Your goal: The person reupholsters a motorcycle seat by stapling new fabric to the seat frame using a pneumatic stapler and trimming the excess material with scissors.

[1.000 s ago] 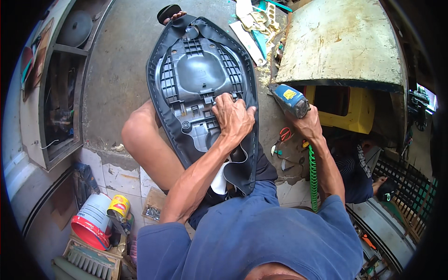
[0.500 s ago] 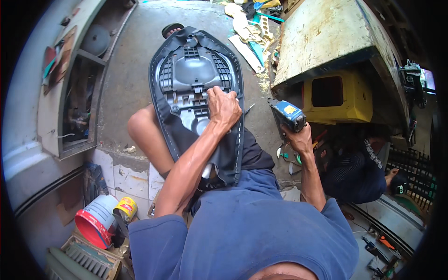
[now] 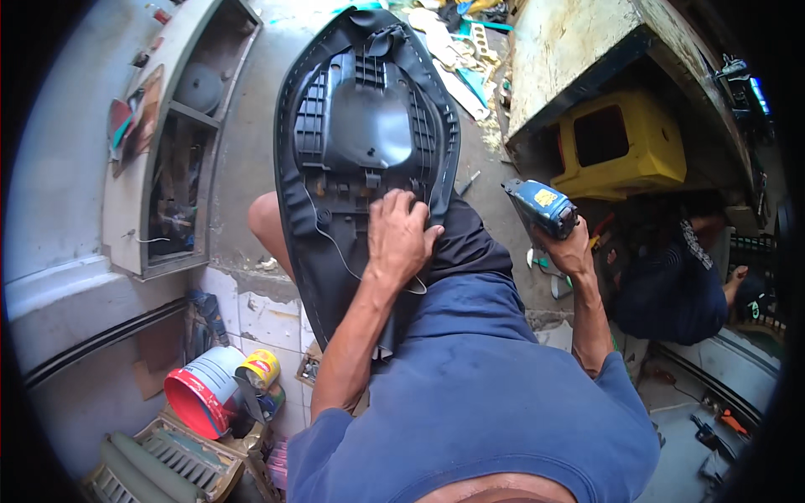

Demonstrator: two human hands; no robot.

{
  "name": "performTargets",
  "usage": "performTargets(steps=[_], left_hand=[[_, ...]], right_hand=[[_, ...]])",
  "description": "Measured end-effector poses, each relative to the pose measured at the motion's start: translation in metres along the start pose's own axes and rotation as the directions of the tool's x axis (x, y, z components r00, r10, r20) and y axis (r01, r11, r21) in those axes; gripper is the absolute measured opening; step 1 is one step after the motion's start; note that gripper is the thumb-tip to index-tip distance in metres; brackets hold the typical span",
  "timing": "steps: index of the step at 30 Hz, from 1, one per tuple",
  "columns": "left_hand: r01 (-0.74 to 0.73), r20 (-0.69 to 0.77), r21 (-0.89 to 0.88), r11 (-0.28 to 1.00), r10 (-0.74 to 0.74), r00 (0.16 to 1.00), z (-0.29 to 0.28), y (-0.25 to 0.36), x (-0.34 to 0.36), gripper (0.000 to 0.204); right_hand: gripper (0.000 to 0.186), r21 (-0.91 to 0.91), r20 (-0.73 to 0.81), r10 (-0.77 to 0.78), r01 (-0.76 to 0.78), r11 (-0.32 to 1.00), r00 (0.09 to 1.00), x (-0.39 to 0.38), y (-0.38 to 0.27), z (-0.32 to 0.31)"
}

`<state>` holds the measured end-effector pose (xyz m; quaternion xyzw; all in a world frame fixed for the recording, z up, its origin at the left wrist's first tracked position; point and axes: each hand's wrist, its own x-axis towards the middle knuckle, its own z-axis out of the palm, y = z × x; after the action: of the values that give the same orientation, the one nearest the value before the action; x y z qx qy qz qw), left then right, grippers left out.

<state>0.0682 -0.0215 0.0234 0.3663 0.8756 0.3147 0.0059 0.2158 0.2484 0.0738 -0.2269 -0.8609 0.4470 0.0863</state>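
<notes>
Concrete floor, seat [image 3: 369,126] closer now, left hand [image 3: 401,235] still pressing, right hand [image 3: 570,251] holding tool [image 3: 541,205]

The seat [image 3: 365,142] lies upside down across the person's lap, its far end pointing away. The left hand [image 3: 401,235] rests on the seat's near edge, and a thin cord [image 3: 335,243] runs over the seat just left of that hand. The right hand [image 3: 568,250] holds a power tool [image 3: 541,205] to the right of the seat, apart from it. Behind the tool a box [image 3: 619,142] sits under a table [image 3: 579,42]. A cabinet [image 3: 172,142] stands left of the seat. A bucket [image 3: 204,401] and a can [image 3: 260,369] sit on the floor at lower left, side by side.
</notes>
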Motion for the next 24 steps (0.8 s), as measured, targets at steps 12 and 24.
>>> performTargets(steps=[12,24], left_hand=[[-0.075,0.232,-0.067,0.995,0.088,0.969,-0.009,-0.017,0.013,0.011],[-0.048,0.242,-0.219,0.975,0.102,0.965,-0.019,-0.034,0.015,0.008]], right_hand=[[0.032,-0.176,0.439,0.192,-0.126,0.976,0.878,-0.026,-0.075,0.049],[0.031,-0.262,0.535,0.140,0.006,0.965,0.833,-0.020,-0.078,0.074]])
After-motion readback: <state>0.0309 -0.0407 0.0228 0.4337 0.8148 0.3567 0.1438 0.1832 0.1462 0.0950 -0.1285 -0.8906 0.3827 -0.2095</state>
